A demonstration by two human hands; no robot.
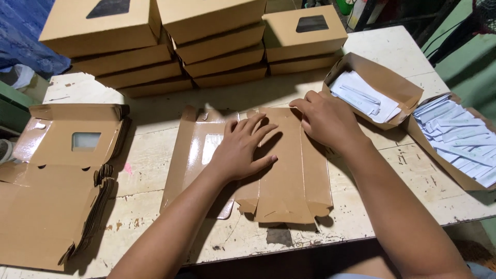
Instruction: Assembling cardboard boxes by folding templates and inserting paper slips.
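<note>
Two bare hands are pressing one flat, unfolded brown cardboard box blank (281, 170), lying at the middle of the worn white table (155, 150). The left hand (240, 150) is resting palm-down, fingers spread and released; the right hand (325, 120) is bearing on the blank's upper edge, fingers curled but grasping nothing. Flat blanks (57, 181) are lying stacked left, assembled windowed boxes (201, 41) behind, white paper slips (361, 98) in open boxes right.

Two hands, the left hand (240, 150) and the right hand (325, 120), lay on one flat box blank (289, 170). One stack of unfolded blanks (57, 181) sat at left. Three stacks of folded boxes (217, 46) stood behind. Two open trays (380, 77) held white slips (361, 95).
</note>
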